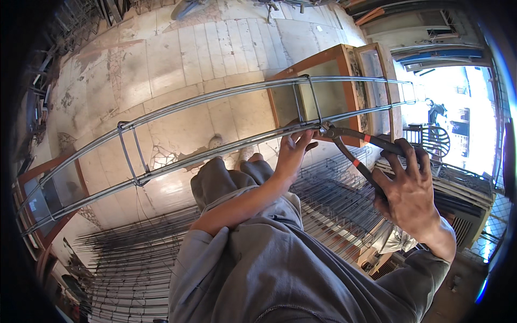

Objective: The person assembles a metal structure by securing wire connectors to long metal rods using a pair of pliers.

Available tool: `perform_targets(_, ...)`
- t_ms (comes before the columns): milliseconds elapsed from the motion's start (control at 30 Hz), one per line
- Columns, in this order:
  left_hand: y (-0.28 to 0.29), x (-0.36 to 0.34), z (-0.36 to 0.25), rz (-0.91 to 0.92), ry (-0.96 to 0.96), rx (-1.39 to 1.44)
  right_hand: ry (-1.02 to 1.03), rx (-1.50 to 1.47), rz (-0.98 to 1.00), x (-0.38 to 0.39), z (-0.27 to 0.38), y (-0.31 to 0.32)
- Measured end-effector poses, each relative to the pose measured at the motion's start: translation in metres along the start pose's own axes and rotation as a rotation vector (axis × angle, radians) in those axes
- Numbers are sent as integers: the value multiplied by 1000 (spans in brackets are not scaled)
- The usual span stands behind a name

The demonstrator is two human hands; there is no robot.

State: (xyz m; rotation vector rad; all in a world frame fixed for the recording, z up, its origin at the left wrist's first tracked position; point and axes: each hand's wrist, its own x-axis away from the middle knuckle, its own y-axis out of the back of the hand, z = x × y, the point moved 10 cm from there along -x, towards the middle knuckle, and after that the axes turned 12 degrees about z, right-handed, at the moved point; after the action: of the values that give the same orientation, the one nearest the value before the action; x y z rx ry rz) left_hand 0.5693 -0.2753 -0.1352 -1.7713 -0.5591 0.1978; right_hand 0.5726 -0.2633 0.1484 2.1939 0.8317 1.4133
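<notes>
A long cage of thin steel bars [215, 144] stretches across in front of me, with square stirrups [132, 156] round its bars. My left hand [291, 156] grips the near bars beside another stirrup [314, 99]; whether it also pinches a tie wire is hidden. My right hand [406, 196] is wrapped round the spread handles of end-cutting pincers [344, 141], dark with red bands. The pincer jaws sit at the near bars, just right of my left fingers, where the stirrup meets them.
Under the cage's right part stands a wooden frame with glass panels [344, 59], and under its left end another framed panel [78, 180]. Piles of steel rods [134, 269] and finished-looking cages [334, 185] lie near my legs. A chair [433, 141] stands at the bright right side.
</notes>
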Motion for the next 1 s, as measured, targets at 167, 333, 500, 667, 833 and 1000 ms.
perform_targets(167,-3,2,0,-45,-14,28,-4,126,-14,-11,11,12)
perform_targets(333,-2,-1,-1,-18,25,-56,-31,213,11,-11,13,9)
perform_targets(500,-6,1,-4,-34,50,-80,97,357,-81,-6,33,28)
perform_targets(667,-4,-1,-5,-16,34,-93,101,396,-194,-1,31,33)
perform_targets(833,-8,5,-8,5,-74,-54,60,-167,-10,-11,-18,22)
perform_targets(1000,7,31,2,-51,34,-66,-176,-1147,376,-29,-90,-37)
